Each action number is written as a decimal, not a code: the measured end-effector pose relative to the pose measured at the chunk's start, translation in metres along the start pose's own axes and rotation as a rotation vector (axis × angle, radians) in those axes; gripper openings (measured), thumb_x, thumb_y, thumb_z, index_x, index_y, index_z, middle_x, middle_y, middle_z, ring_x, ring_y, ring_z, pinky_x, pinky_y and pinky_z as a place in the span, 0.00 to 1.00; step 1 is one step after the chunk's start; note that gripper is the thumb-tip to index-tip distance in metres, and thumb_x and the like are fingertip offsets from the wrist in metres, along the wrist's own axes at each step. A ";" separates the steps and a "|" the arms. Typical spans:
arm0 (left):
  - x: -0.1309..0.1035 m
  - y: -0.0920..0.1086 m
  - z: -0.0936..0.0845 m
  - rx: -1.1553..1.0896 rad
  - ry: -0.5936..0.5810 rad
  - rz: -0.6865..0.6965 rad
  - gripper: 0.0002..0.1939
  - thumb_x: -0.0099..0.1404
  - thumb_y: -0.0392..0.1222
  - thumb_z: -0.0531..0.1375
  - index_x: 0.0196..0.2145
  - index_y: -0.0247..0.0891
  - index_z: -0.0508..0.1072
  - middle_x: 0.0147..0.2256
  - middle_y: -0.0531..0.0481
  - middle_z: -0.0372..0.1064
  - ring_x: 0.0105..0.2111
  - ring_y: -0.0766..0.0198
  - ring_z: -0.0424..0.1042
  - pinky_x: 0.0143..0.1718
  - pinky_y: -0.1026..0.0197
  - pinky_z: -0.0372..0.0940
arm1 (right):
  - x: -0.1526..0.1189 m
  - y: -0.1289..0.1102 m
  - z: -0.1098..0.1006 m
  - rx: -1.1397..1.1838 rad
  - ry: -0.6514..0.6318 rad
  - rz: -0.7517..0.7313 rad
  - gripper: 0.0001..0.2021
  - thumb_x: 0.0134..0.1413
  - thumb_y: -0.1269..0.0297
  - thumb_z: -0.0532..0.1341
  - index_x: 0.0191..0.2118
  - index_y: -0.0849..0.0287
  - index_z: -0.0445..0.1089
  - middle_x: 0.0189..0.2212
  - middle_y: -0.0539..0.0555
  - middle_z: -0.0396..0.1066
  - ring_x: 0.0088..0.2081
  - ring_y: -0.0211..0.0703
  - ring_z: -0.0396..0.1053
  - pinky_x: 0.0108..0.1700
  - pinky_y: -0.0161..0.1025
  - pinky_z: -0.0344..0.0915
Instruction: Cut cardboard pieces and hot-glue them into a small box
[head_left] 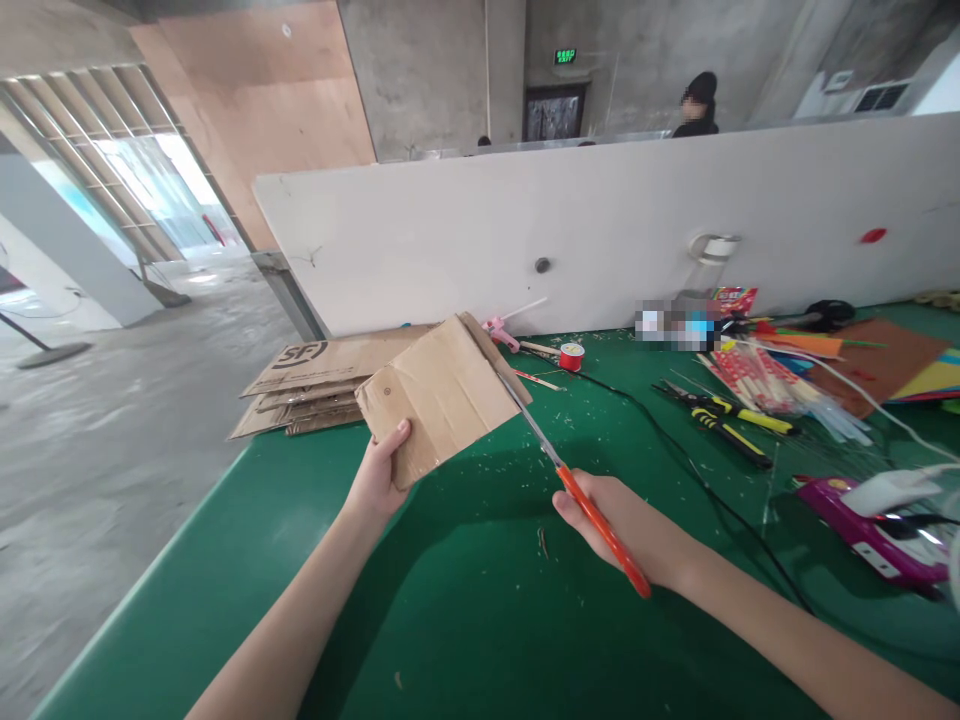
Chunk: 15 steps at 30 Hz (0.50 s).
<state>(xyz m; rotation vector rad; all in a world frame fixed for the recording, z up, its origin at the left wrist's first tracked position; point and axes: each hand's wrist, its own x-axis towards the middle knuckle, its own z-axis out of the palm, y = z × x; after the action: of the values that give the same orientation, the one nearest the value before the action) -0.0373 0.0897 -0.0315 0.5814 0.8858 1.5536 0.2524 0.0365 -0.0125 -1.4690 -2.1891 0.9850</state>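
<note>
My left hand grips a piece of brown cardboard by its lower left corner, thumb on the face toward me. Above the table, the cardboard is held up and tilted. My right hand is closed round the orange handles of a pair of scissors. Their metal blades reach up to the right side of the cardboard, where a strip stands partly apart from the main piece. The blade tips are hidden there. Behind my left hand, flat cardboard pieces lie stacked, the top one marked SF.
On the green table lie a red spool, a pink glue gun, yellow-black pliers, wrapped sticks and a purple power strip. A black cable crosses the right side. A white partition bounds the back; a person is beyond it.
</note>
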 end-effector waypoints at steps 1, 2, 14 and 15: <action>0.000 0.001 0.000 0.002 0.011 0.024 0.22 0.53 0.36 0.67 0.46 0.34 0.72 0.37 0.44 0.78 0.35 0.53 0.78 0.43 0.51 0.74 | 0.000 0.000 0.000 -0.003 -0.005 0.018 0.24 0.61 0.39 0.47 0.26 0.55 0.52 0.21 0.47 0.57 0.22 0.38 0.56 0.27 0.38 0.54; 0.000 0.001 0.000 0.004 0.023 0.047 0.22 0.52 0.36 0.68 0.45 0.34 0.72 0.36 0.44 0.78 0.35 0.53 0.78 0.43 0.51 0.74 | -0.001 0.001 -0.001 0.001 -0.014 0.027 0.24 0.60 0.39 0.47 0.26 0.55 0.52 0.21 0.47 0.57 0.22 0.37 0.55 0.27 0.38 0.53; -0.006 -0.007 0.003 0.045 -0.013 -0.019 0.23 0.50 0.36 0.69 0.45 0.34 0.71 0.37 0.42 0.78 0.40 0.48 0.77 0.45 0.48 0.73 | 0.002 -0.003 -0.003 -0.021 0.029 0.012 0.25 0.60 0.37 0.45 0.28 0.56 0.55 0.22 0.50 0.62 0.23 0.39 0.60 0.27 0.38 0.55; -0.006 -0.008 0.004 0.045 -0.012 -0.023 0.23 0.50 0.36 0.69 0.45 0.34 0.71 0.37 0.41 0.78 0.40 0.47 0.77 0.46 0.48 0.73 | 0.003 -0.005 -0.004 -0.022 0.039 0.013 0.25 0.60 0.37 0.45 0.28 0.55 0.55 0.22 0.50 0.62 0.23 0.39 0.59 0.27 0.38 0.55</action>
<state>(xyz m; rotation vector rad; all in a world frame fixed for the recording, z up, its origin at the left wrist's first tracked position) -0.0287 0.0843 -0.0350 0.6103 0.9176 1.5115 0.2498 0.0395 -0.0066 -1.5007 -2.1725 0.9317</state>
